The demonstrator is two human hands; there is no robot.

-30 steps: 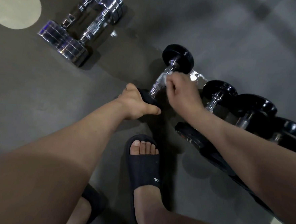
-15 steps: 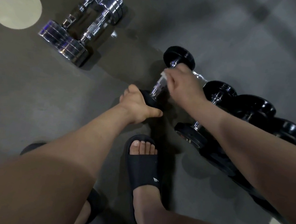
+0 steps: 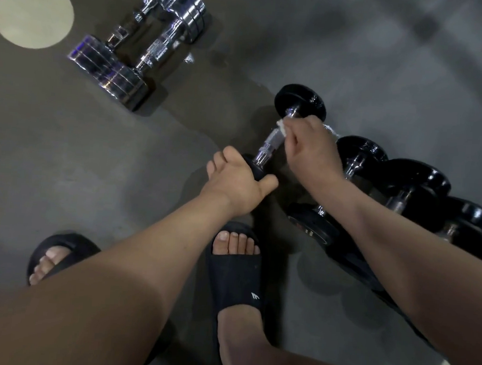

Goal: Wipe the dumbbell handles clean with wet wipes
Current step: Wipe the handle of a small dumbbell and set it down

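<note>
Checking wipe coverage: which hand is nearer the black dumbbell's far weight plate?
Right. The right hand holds the wipe on the handle beside that far plate; the left hand grips the near plate.

Your left hand [image 3: 238, 183] gripped the near head of the black dumbbell [image 3: 299, 101]. Your right hand [image 3: 313, 147] pinched a white wet wipe [image 3: 282, 127] against its chrome handle [image 3: 269, 146], close to the far head. Two chrome dumbbells [image 3: 137, 58] lay side by side on the grey floor [image 3: 93, 157] beyond.
</note>
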